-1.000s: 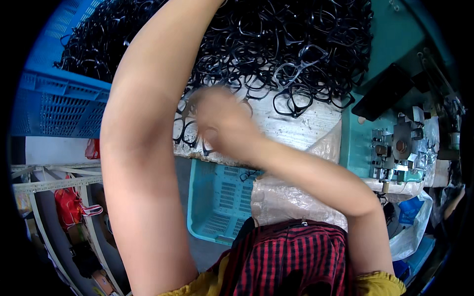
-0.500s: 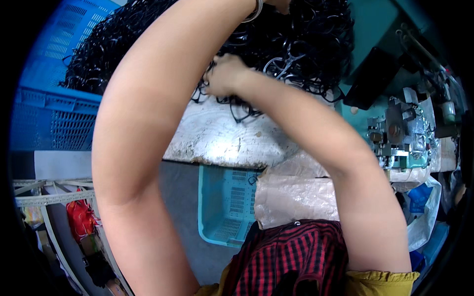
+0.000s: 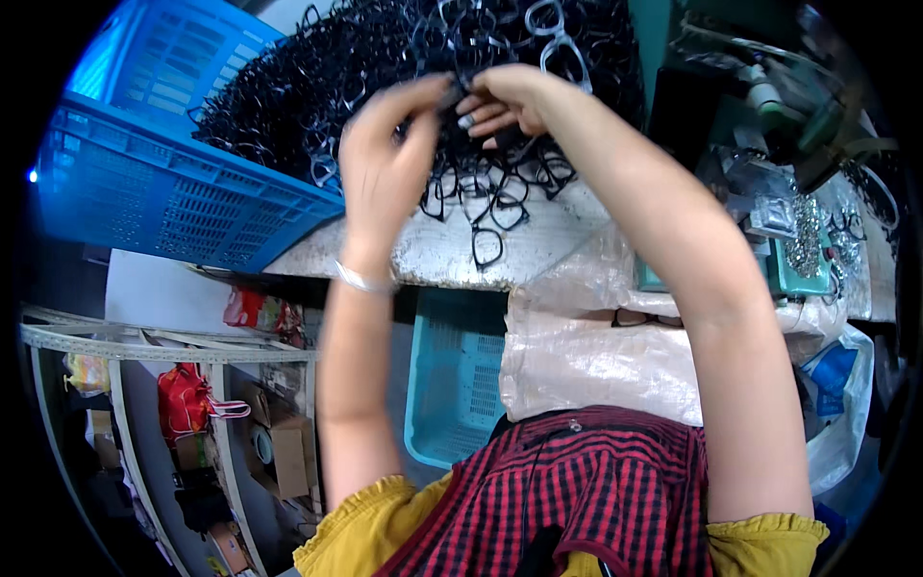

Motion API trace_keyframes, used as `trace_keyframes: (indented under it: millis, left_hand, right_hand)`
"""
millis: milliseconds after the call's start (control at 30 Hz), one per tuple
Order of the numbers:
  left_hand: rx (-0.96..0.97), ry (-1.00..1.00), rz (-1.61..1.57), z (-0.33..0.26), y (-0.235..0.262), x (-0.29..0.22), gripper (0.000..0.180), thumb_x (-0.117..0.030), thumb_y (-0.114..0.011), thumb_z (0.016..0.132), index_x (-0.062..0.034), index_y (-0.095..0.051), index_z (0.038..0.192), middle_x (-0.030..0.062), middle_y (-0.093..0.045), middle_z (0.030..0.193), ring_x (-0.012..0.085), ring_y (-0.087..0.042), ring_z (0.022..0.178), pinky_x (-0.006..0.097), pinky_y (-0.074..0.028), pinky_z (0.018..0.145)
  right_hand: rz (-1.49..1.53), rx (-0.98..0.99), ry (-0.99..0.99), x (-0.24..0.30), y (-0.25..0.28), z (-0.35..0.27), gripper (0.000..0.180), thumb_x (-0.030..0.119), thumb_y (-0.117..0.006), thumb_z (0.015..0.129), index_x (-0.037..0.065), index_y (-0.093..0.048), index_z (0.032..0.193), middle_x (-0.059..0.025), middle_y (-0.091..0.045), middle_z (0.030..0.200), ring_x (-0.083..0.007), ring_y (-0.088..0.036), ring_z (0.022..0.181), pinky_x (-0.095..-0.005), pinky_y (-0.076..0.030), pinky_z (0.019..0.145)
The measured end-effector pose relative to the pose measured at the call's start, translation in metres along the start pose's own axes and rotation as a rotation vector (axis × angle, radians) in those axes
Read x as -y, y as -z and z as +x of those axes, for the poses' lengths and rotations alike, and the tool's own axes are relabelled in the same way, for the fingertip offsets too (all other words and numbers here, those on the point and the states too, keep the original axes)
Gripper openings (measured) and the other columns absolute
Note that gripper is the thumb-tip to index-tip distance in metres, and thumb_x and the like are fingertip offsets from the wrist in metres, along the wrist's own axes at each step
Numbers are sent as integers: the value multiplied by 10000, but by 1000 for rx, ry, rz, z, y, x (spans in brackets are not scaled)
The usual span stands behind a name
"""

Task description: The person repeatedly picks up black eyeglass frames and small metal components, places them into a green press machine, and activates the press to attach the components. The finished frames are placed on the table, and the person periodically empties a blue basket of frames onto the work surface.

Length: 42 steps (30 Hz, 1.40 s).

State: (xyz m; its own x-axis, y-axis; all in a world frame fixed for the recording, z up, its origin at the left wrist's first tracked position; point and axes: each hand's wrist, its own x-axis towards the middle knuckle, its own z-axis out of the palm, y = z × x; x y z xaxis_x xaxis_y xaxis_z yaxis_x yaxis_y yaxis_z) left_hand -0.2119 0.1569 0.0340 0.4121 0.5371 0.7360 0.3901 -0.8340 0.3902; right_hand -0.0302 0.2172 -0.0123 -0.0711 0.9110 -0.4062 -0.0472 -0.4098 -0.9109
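A large heap of black eyeglass frames [image 3: 317,72] covers the far part of the work table. My left hand [image 3: 389,144], blurred, reaches over its near side, with thumb and forefinger drawn together at a small dark piece. Close by on the right, my right hand [image 3: 514,101] bends its fingers toward the same spot, one wearing a pale band. What the fingertips hold is too blurred and dark against the heap to make out. A grey eyeglass frame [image 3: 562,43] rests on the heap beyond my right wrist. One loose black frame [image 3: 487,248] lies on the table nearer me.
Blue plastic crates [image 3: 183,192] stand at the left. A turquoise basket [image 3: 452,385] sits below the table edge, beside pale sheeting [image 3: 596,356] before my lap. Small metal machinery [image 3: 769,216] is at the right. Shelving [image 3: 173,351] holds bags and a box at lower left.
My left arm has drawn back from the far side of the heap, and its hand now meets my right hand. The view has shifted, showing more crate and shelving.
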Motion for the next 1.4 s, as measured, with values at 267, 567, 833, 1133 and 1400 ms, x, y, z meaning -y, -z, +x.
trace_keyframes:
  millis: [267, 567, 833, 1133, 1400]
  left_hand:
    - [-98, 789, 505, -138, -139, 125, 775, -565, -501, 959, 65, -439, 1406, 338, -480, 1378, 502, -473, 1240, 543, -334, 1084]
    - [394, 760, 489, -126, -70, 137, 430, -194, -705, 788, 30, -680, 1155, 271, -656, 1180, 398, -625, 1127, 431, -496, 969]
    - [1244, 502, 1010, -66, -26, 59, 241, -194, -707, 774, 4, -753, 904, 243, -725, 967, 331, -724, 897, 414, -572, 821]
    - [1034, 1759, -655, -415, 29, -32, 287, -230, -612, 921, 18, -709, 1027, 160, -740, 971, 228, -714, 812, 321, -567, 641]
    - [842, 1778, -141, -489, -105, -80, 322, -281, -635, 911, 12, -718, 1017, 153, -738, 956, 229, -709, 781, 331, -567, 625]
  right_hand:
    - [-171, 229, 246, -57, 29, -128, 292, 242, -664, 929, 16, -725, 1104, -92, -713, 967, -158, -665, 851, -287, -527, 751]
    - [-181, 110, 215, -187, 156, -370, 261, 94, -679, 909, 6, -690, 1154, -75, -701, 1112, -151, -639, 1035, -309, -497, 946]
    - [-112, -187, 191, -257, 200, -410, 242, 43, -611, 943, -34, -651, 1169, -50, -690, 1067, -100, -616, 985, -247, -466, 900]
    - [-1046, -125, 36, -285, 283, -432, 158, 144, -608, 850, 62, -741, 833, -87, -704, 741, -186, -667, 647, -337, -533, 628]
    - [-813, 624, -548, -288, 319, -377, 292, 283, -686, 819, 51, -750, 985, -141, -737, 937, -213, -694, 802, -360, -548, 753]
